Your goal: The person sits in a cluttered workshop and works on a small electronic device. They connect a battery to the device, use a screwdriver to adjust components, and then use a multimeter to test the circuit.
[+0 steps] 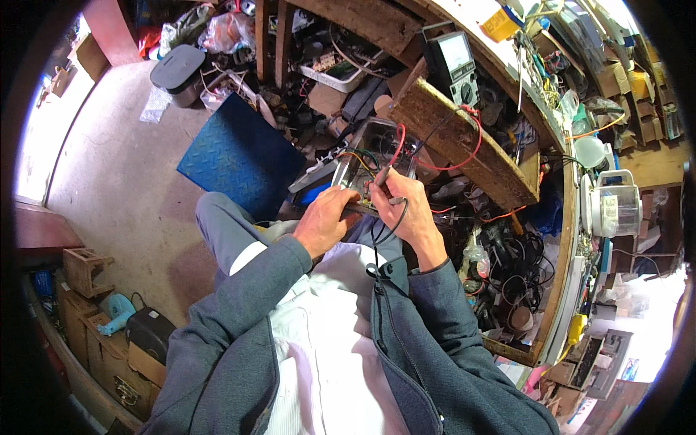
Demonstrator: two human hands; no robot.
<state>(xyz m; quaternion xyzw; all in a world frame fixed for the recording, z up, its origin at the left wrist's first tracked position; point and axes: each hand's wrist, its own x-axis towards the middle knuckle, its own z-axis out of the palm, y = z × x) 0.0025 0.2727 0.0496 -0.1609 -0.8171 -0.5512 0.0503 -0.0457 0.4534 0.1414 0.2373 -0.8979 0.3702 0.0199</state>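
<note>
In my lap, below a clear-walled casing [352,170] with coloured wires, my hands work close together over a small part largely hidden by my fingers. My right hand [412,206] is closed round test probes [381,177]; a red lead [400,139] and a black lead [391,226] run from them. My left hand [322,223] is closed at the edge of the small part, its fingertips near the probe tips. Exactly what it grips is hidden. An analog multimeter [462,93] leans upright on the wooden bench, with red and black leads plugged into it.
A wooden plank shelf [464,141] borders the work on the right, with tangled black cables [518,264] below. A blue checkered plate [239,156] stands left of my knees. A grey bin [177,72] is on the concrete floor [130,167]. A clear-jarred appliance [616,206] sits far right.
</note>
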